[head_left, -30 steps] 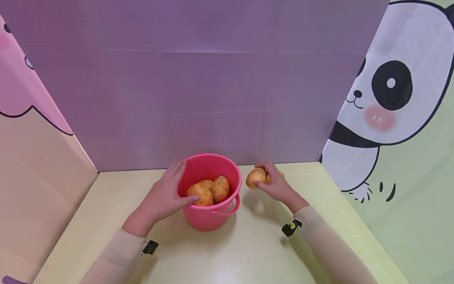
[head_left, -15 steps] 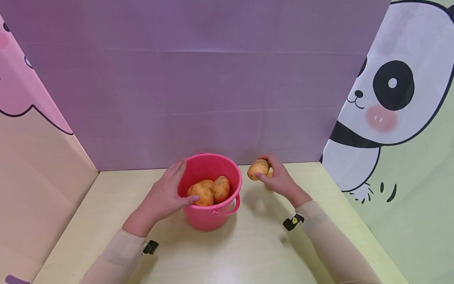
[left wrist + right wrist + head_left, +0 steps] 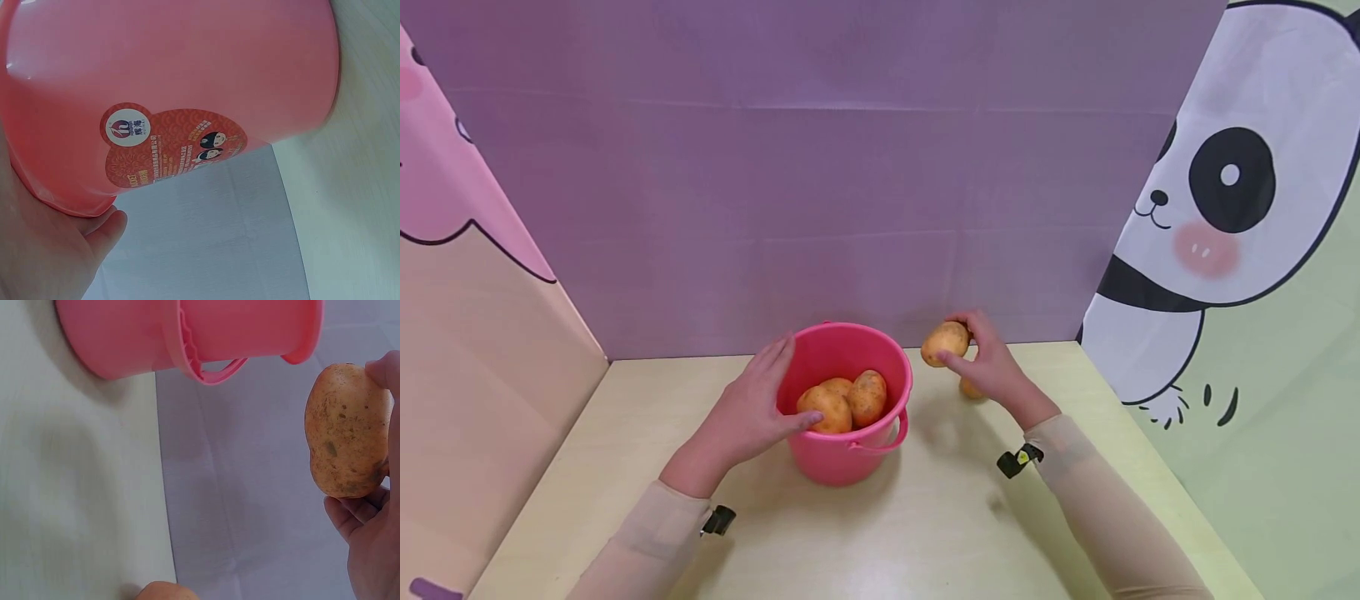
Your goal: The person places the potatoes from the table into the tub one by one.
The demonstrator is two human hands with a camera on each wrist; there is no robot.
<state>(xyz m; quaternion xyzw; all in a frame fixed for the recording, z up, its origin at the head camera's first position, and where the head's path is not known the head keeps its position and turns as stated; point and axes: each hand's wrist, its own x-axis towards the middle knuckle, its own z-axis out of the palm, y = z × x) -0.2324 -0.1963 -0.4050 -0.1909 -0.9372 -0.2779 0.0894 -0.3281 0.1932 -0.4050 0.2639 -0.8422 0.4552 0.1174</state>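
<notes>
A pink bucket (image 3: 842, 462) stands on the table, several tan potatoes (image 3: 825, 410) visible inside it. My left hand (image 3: 748, 412) holds the bucket's left rim, its thumb over the edge above the potatoes; in the left wrist view the bucket's labelled side fills most of the frame beside the hand. To the right of the bucket, my right hand (image 3: 992, 367) grips another potato (image 3: 946, 343) between thumb and fingers, raised off the table. The right wrist view shows this held potato (image 3: 347, 431) clearly, with dark specks on its skin.
Another potato (image 3: 972, 388) lies on the table below the right hand, partly hidden by it. The bucket's pink handle (image 3: 883, 446) hangs down at its right front. A purple backdrop (image 3: 850, 208) rises behind the pale table (image 3: 850, 550), with printed walls either side.
My right hand has lifted the potato upward, away from the other potato, which now shows separately on the table. My left hand and the bucket have stayed in place.
</notes>
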